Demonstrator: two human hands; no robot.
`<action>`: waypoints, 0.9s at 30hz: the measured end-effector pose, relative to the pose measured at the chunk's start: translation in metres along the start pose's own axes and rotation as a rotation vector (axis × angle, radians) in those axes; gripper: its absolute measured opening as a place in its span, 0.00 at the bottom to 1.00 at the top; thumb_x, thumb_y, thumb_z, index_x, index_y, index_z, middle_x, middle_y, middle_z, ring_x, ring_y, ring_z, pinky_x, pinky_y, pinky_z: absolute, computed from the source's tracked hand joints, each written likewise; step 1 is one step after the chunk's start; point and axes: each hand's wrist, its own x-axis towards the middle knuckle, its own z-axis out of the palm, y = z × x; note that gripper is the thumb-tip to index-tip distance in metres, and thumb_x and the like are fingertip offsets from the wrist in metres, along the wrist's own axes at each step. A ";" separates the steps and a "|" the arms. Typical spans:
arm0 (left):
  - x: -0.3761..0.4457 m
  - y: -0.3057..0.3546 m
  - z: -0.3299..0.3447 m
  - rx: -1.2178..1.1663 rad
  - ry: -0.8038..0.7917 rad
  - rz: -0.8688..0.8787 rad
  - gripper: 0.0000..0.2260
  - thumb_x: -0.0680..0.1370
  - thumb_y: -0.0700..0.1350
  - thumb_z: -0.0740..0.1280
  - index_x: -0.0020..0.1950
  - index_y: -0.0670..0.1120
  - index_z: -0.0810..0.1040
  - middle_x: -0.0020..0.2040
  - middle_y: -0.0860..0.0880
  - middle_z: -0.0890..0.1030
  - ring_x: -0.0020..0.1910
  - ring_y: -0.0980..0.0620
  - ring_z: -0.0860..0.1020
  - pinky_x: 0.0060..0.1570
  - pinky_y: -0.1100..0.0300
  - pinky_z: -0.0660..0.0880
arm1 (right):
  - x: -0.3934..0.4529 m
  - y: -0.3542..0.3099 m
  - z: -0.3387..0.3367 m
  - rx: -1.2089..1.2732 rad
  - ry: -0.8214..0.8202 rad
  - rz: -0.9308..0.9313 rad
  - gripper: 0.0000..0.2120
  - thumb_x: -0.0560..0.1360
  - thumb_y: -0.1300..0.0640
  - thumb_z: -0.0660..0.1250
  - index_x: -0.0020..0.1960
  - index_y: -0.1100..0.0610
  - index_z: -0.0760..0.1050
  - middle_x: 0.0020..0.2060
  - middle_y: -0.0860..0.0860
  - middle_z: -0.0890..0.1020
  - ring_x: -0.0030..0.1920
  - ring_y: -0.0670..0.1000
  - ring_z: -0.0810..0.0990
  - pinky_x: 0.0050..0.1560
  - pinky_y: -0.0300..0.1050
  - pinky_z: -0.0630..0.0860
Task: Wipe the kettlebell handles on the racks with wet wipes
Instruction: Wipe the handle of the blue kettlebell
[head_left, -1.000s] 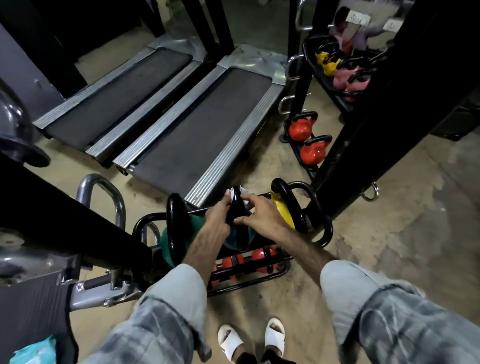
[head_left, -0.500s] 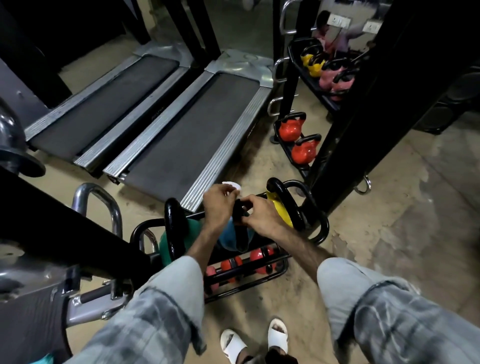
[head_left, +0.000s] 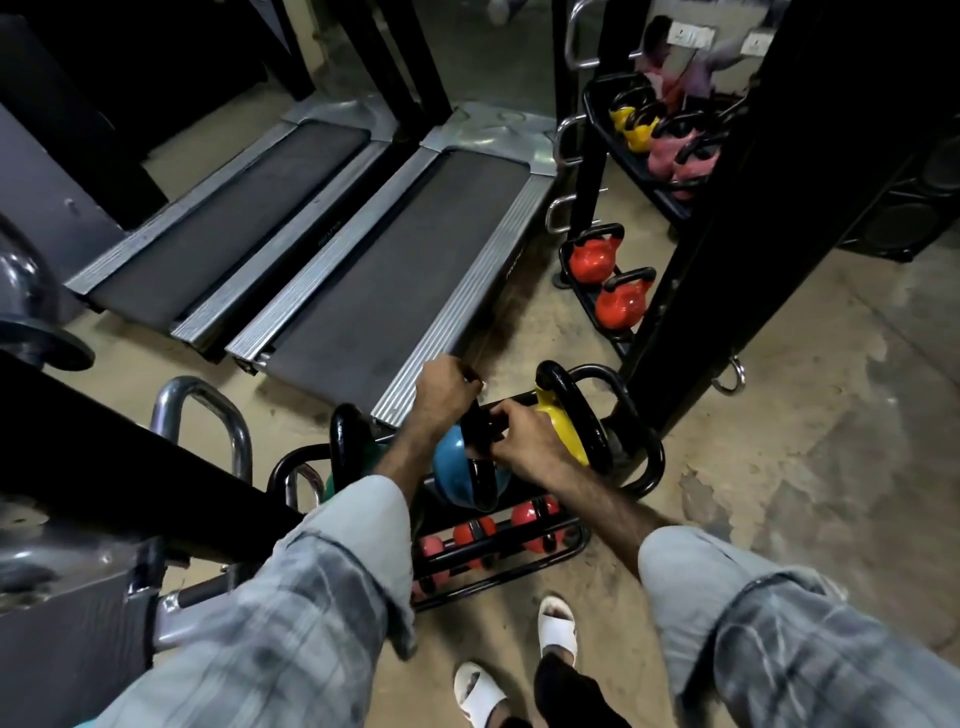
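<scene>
A black tube rack (head_left: 652, 457) stands on the floor in front of me. Its top tier holds a green kettlebell (head_left: 375, 453), a blue kettlebell (head_left: 451, 475) and a yellow kettlebell (head_left: 565, 434), all with black handles. My left hand (head_left: 440, 391) is closed over the top of the blue one's handle (head_left: 483, 480), and a sliver of white wet wipe (head_left: 481, 385) shows at my fingers. My right hand (head_left: 525, 442) grips the same handle lower down on its right side. My left sleeve hides most of the green kettlebell.
Small red kettlebells (head_left: 474, 535) sit on the rack's lower tier. A second rack (head_left: 589, 301) with red, yellow and pink kettlebells stands at the right behind a black post (head_left: 727, 249). Two treadmills (head_left: 384, 280) lie ahead. A grey machine (head_left: 78, 597) is at my left.
My left hand has slid further up and over the top of the blue kettlebell's handle, so less of the white wipe shows. My right hand stays on the handle.
</scene>
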 end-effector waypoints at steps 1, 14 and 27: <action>-0.004 0.000 0.002 0.026 0.021 0.019 0.08 0.73 0.46 0.69 0.47 0.44 0.85 0.44 0.41 0.84 0.46 0.42 0.81 0.43 0.58 0.75 | 0.001 0.001 0.001 0.016 -0.008 0.004 0.27 0.64 0.49 0.80 0.58 0.55 0.76 0.52 0.50 0.83 0.53 0.49 0.80 0.47 0.38 0.74; 0.039 0.004 -0.004 0.043 -0.174 -0.206 0.14 0.71 0.51 0.71 0.45 0.40 0.81 0.46 0.41 0.83 0.46 0.44 0.82 0.45 0.55 0.79 | 0.016 0.005 -0.010 0.121 -0.191 0.006 0.31 0.62 0.50 0.82 0.60 0.54 0.72 0.50 0.52 0.82 0.40 0.48 0.82 0.30 0.37 0.77; 0.028 0.016 0.006 0.187 -0.070 -0.066 0.13 0.69 0.46 0.72 0.50 0.40 0.81 0.48 0.39 0.81 0.50 0.39 0.80 0.47 0.52 0.77 | 0.025 0.012 -0.012 0.156 -0.147 0.031 0.17 0.72 0.53 0.74 0.60 0.53 0.77 0.53 0.52 0.83 0.50 0.53 0.83 0.50 0.52 0.82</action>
